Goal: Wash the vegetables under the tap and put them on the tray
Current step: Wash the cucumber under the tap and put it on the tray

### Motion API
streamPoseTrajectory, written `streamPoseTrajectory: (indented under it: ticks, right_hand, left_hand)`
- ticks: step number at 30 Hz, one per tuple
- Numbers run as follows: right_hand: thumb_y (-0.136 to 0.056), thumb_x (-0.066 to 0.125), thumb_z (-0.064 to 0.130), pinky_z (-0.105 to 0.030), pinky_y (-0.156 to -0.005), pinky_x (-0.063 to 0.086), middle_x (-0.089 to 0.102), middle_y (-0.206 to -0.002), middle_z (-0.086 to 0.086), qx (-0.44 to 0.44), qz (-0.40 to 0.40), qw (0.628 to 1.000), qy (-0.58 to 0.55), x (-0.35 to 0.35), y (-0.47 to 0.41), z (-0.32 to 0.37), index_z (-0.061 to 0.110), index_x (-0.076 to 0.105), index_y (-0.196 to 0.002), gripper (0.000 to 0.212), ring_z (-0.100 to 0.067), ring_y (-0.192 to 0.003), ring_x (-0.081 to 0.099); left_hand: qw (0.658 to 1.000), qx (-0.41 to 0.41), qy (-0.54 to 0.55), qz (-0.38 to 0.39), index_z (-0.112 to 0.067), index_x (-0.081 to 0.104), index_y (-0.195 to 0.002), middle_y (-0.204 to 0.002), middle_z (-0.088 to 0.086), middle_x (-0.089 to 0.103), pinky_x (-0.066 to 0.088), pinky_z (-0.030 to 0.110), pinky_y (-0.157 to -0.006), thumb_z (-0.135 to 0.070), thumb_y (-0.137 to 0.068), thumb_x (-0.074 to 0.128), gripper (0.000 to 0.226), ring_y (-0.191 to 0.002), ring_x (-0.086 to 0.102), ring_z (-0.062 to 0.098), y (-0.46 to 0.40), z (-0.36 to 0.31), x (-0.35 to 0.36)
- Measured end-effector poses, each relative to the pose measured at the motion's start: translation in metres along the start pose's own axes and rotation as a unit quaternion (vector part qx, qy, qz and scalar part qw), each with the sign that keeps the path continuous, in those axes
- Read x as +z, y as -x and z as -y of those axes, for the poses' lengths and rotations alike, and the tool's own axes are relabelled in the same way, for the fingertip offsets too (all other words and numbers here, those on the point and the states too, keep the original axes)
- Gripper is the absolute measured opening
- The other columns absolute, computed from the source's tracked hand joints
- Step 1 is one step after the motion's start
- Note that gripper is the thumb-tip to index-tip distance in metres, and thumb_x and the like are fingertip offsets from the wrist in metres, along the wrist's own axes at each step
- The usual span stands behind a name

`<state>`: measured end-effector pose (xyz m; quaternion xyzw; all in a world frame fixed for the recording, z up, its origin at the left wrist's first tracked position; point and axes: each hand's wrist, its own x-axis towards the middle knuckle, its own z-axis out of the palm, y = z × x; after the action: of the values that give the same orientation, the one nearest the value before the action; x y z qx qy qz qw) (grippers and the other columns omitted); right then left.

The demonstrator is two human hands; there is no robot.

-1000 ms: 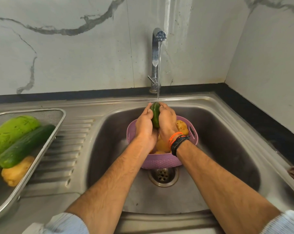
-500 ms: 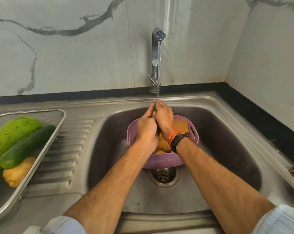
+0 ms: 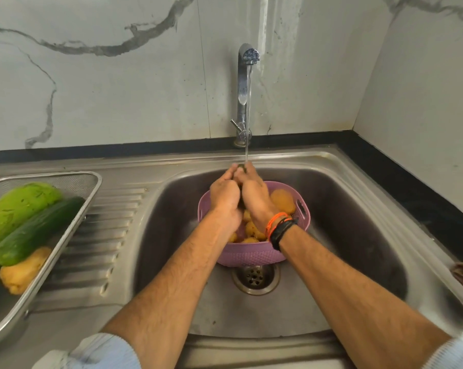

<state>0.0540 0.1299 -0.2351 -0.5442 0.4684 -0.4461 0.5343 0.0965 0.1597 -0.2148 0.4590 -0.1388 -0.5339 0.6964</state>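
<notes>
Three washed vegetables [image 3: 25,230] are already laid on the tray [image 3: 92,182]. A small green one [image 3: 241,166], nearly hidden, is clasped by the left hand [image 3: 225,195] and right hand [image 3: 254,193] under the tap [image 3: 245,83]. More are left in the basket [image 3: 251,254].

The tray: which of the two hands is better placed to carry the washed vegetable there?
Probably the left hand: the tray lies on its side, while the right hand would cross over.
</notes>
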Motion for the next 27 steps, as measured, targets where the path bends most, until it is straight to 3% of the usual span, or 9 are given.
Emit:
streamPoseTrajectory:
  ticks: [2,6,11,16,21,23,26,27]
  right_hand:
    - [-0.106,0.040,0.019,-0.028,-0.122,0.016,0.030,-0.160,-0.004,-0.003,0.012,1.000,-0.003,0.007,0.001,0.001,0.009,0.032,-0.153,0.049,-0.016,-0.148,0.026]
    - [-0.105,0.042,0.023,-0.036,-0.114,0.036,0.054,-0.141,-0.015,0.027,-0.049,0.998,-0.027,-0.011,-0.016,0.009,0.003,0.051,-0.138,0.040,-0.027,-0.133,0.049]
    - [-0.106,0.038,0.020,-0.033,-0.124,0.013,0.028,-0.161,0.001,-0.020,0.013,1.000,0.015,0.003,0.004,-0.003,0.014,0.033,-0.153,0.048,-0.013,-0.149,0.022]
    - [-0.102,0.044,0.028,-0.041,-0.117,0.034,0.055,-0.137,-0.004,0.024,-0.040,0.998,-0.029,-0.009,-0.020,0.004,0.016,0.057,-0.131,0.034,-0.021,-0.133,0.048]
    - [-0.105,0.040,0.018,-0.034,-0.124,0.017,0.031,-0.160,-0.001,-0.006,0.001,1.000,-0.004,0.002,-0.004,-0.005,0.012,0.033,-0.153,0.049,-0.014,-0.148,0.026]
    - [-0.104,0.041,0.021,-0.036,-0.123,0.021,0.038,-0.156,-0.002,0.010,0.003,1.000,0.002,0.003,-0.009,-0.002,0.011,0.039,-0.150,0.046,-0.016,-0.145,0.032]
    - [-0.104,0.041,0.022,-0.045,-0.115,0.036,0.059,-0.131,-0.014,0.032,-0.032,0.999,-0.020,-0.008,-0.015,0.008,0.000,0.054,-0.134,0.039,-0.024,-0.125,0.053]
    - [-0.104,0.040,0.021,-0.044,-0.115,0.035,0.057,-0.136,-0.016,0.036,-0.034,0.999,-0.019,-0.010,-0.013,0.010,0.001,0.052,-0.136,0.040,-0.025,-0.128,0.052]
  left_hand:
    - [1.000,0.007,-0.001,-0.020,-0.008,0.058,-0.135,-0.132,0.013,0.063,0.048,0.037,-0.106,0.002,-0.100,0.046,0.039,-0.115,0.062,0.024,-0.004,-0.002,-0.004]
    - [0.997,-0.005,-0.034,0.067,-0.011,0.058,-0.135,-0.136,0.011,0.061,0.043,0.040,-0.111,0.002,-0.102,0.041,0.040,-0.125,0.057,0.022,0.004,0.014,-0.001]
    - [1.000,-0.008,-0.002,-0.002,-0.006,0.059,-0.134,-0.131,0.014,0.063,0.048,0.033,-0.102,0.000,-0.101,0.042,0.037,-0.114,0.061,0.025,-0.007,0.002,-0.003]
    - [0.998,-0.013,-0.021,0.065,-0.010,0.059,-0.135,-0.132,0.010,0.063,0.044,0.039,-0.110,0.002,-0.102,0.039,0.040,-0.121,0.059,0.023,0.008,0.010,0.000]
    - [1.000,-0.007,-0.010,-0.006,-0.006,0.060,-0.133,-0.129,0.015,0.064,0.048,0.036,-0.104,0.001,-0.101,0.044,0.036,-0.112,0.062,0.023,-0.002,-0.002,0.000]
    - [1.000,-0.001,-0.010,-0.007,-0.007,0.060,-0.133,-0.128,0.012,0.064,0.048,0.033,-0.103,0.001,-0.101,0.043,0.037,-0.109,0.062,0.021,-0.003,0.001,-0.003]
    - [0.998,0.001,-0.040,0.056,-0.011,0.062,-0.131,-0.130,0.009,0.065,0.044,0.038,-0.110,0.003,-0.100,0.042,0.039,-0.119,0.060,0.020,0.000,0.013,-0.003]
    - [0.997,0.000,-0.044,0.060,-0.011,0.062,-0.130,-0.127,0.009,0.066,0.045,0.039,-0.110,0.003,-0.100,0.042,0.039,-0.119,0.061,0.021,-0.002,0.014,-0.003]
